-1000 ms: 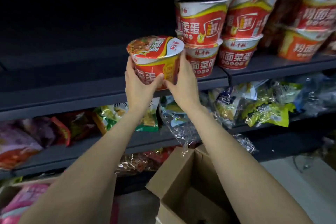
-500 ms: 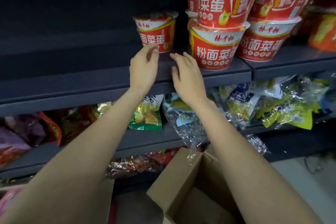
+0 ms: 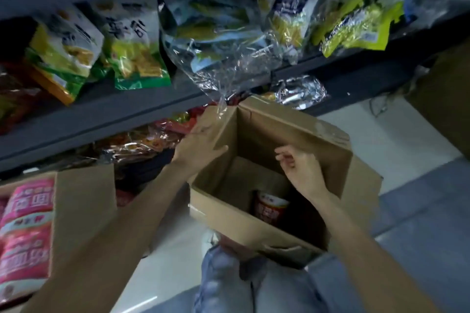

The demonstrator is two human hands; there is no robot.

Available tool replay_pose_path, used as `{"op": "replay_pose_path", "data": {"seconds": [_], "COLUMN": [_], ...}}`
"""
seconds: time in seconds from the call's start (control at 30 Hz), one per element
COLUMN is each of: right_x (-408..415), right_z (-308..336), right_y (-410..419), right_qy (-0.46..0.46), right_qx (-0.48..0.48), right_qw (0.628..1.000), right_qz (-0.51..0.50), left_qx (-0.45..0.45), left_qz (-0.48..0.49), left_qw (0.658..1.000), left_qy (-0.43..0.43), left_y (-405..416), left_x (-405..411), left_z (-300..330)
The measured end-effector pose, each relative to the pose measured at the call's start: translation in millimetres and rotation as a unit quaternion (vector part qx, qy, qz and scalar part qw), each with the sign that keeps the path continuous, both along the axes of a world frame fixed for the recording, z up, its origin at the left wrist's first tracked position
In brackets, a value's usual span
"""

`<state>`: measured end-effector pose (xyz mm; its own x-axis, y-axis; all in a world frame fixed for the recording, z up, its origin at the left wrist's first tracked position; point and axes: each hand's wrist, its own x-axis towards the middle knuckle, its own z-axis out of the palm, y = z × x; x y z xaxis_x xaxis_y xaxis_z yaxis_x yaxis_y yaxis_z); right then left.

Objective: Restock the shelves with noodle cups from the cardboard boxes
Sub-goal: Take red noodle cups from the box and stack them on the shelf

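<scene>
Hands apart over open cardboard box (image 3: 256, 223) mid frame, left hand (image 3: 201, 146) flat on its flap, right hand (image 3: 301, 168) loosely curled, holding nothing, red noodle cup (image 3: 270, 207) inside.

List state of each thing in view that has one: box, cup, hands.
Cardboard box: open, flaps up, nearly empty.
Noodle cup: upright inside the box, sealed, untouched.
Left hand: fingers straight, resting on the box's left flap.
Right hand: above the box opening, fingers loosely curled, holding nothing.
Second box: open, pink packs inside.
</scene>
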<state>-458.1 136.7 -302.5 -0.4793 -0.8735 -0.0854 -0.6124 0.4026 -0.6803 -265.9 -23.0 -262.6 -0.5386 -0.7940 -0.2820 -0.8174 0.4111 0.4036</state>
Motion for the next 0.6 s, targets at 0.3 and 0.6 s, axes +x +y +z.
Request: {"op": "replay_pose_path", "data": {"seconds": [0.3, 0.6], "right_x": [-18, -33], "right_z": [-86, -172], "right_y": [26, 64], "right_qy": [-0.039, 0.002], "right_qx": [0.210, 0.358], "right_qw": [0.974, 0.934], "right_qz": [-0.076, 0.002], "left_qx": [-0.094, -0.148], "left_qz": [-0.065, -0.196], "left_qw": [0.993, 0.951], "left_qy": [0.023, 0.187], "left_y": [18, 77], "left_x": [-42, -91], "left_z": [-22, -8]}}
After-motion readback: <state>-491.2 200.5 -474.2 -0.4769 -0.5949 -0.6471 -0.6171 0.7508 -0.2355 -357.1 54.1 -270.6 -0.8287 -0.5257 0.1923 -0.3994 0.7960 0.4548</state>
